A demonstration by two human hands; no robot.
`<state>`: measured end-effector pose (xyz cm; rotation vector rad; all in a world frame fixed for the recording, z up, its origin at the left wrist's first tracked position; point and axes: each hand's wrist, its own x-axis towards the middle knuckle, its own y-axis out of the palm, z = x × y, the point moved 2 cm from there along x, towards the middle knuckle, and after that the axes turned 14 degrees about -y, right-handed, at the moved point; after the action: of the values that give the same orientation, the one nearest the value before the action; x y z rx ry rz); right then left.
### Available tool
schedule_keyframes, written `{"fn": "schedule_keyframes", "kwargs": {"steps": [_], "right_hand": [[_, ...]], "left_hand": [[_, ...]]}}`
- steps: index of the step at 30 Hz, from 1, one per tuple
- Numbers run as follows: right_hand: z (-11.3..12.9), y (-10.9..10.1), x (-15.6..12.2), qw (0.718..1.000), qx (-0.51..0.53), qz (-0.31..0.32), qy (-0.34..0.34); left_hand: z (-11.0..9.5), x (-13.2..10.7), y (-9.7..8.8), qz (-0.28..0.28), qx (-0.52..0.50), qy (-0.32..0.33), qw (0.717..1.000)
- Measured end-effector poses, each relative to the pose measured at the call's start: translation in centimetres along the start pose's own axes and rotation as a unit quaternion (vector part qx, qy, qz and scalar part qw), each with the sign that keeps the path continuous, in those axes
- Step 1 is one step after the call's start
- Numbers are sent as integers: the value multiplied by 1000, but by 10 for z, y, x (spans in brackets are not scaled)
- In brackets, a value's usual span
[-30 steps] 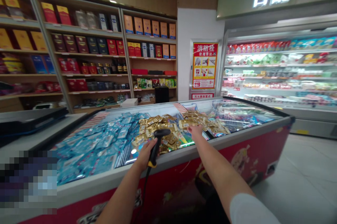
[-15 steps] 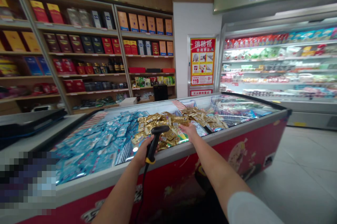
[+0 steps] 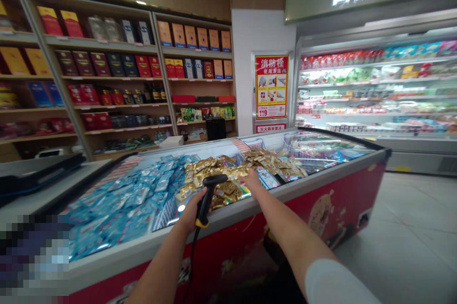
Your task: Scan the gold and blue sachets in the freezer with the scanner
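Note:
My left hand is wrapped round the handle of a black and yellow barcode scanner, its head level with the gold packets and its cord hanging down. In my right hand is the right end of a gold packet, held over the heap. Gold packets lie in a loose pile on the glass top of the chest freezer. To the left spreads a large heap of light-blue packets. A second pile of gold packets lies to the right of my right hand.
Shelves of boxed goods stand behind the freezer on the left. A lit refrigerated display runs along the right. A counter with a dark tray-like object adjoins on the left. Tiled floor lies at right.
The view has shifted slightly, so the scene sits a little further left. The gold packet in my right hand and the scanner in my left keep nearly the same places.

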<state>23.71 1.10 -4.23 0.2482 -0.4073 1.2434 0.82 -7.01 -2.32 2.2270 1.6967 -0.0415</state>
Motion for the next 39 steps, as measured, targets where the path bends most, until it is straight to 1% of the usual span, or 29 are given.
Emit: {"fn": "schedule_keyframes", "kwargs": {"steps": [1,2,4,6,7,8,9,12,13,15,17,20,24,27,29,33,35,37,39], "right_hand": [[3,4,0,996,-84,17,-21],[7,9,1,984,-167,42,-45],[14,21,2,946,-295,107,-82],[20,29,5,917,-353,162,-94],[22,31,7,908,-369,173,-96],[24,30,9,903,-383,169,-99],[25,27,13,899,-399,152,-103],[22,11,24,883,-448,82,-109],[19,6,28,879,-460,72,-103],[11,-2,36,874,-472,72,-85],[4,-4,42,874,-473,80,-78],[-2,-1,49,875,-469,86,-84],[-3,3,51,876,-461,92,-104],[0,1,49,877,-458,89,-114],[4,-1,48,880,-454,75,-119],[15,-5,40,890,-434,21,-135],[18,-5,31,908,-388,-6,-155],[17,-4,22,943,-286,-28,-170],[10,-2,13,972,-173,-35,-158]], "left_hand": [[0,1,0,-6,8,0,1000],[1,2,-1,-11,17,2,1000],[2,3,-1,-21,36,7,999],[2,3,-1,-28,45,15,998],[2,2,-1,-29,45,16,998],[2,1,-1,-29,41,16,999],[2,0,0,-28,35,17,999],[2,-3,2,-33,29,24,999],[2,-4,2,-38,35,29,998],[3,-5,2,-39,44,36,998],[4,-4,3,-31,46,41,998],[5,-4,2,-27,45,41,998],[5,-4,3,-25,44,36,998],[6,-3,3,-21,38,37,998],[6,-2,2,-23,36,37,998],[8,2,-1,-27,46,33,998],[9,3,-2,-25,43,32,998],[8,3,-1,-26,32,31,999],[7,1,0,-32,20,32,999]]}}
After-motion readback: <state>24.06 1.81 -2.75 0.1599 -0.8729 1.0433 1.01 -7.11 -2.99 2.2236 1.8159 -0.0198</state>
